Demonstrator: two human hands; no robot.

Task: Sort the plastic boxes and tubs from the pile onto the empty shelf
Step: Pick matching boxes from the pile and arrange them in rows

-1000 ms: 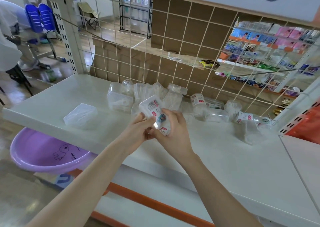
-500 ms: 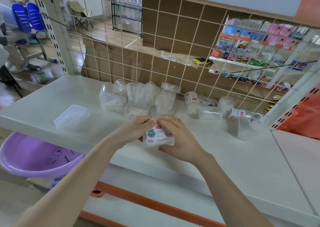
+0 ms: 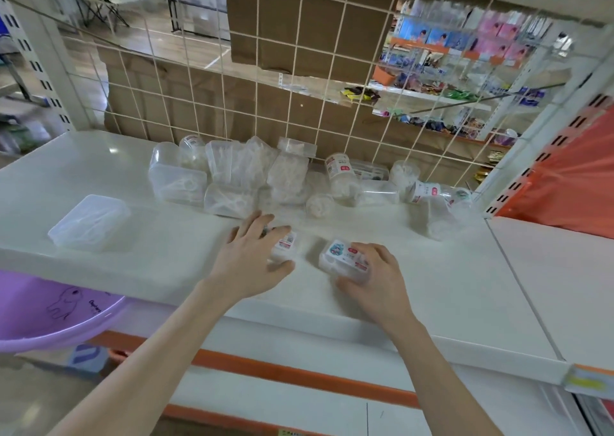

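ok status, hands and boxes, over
Left hand on a small labelled box, right hand on another, both on the shelf. Pile waits at the wire grid. Nothing in the way.

Front shelf [image 3: 448,289] open — pile [image 3: 265,176] blocks the back.

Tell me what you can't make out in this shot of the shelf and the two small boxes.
- Left box, head view: mostly hidden under the left hand; its grip cannot be judged.
- Right box: label print too small to read; near side covered by the right hand.
- Pile: clear tubs overlap, so no count.
- Purple basin: cut off by the left edge.
- Goods behind the grid: blurred.
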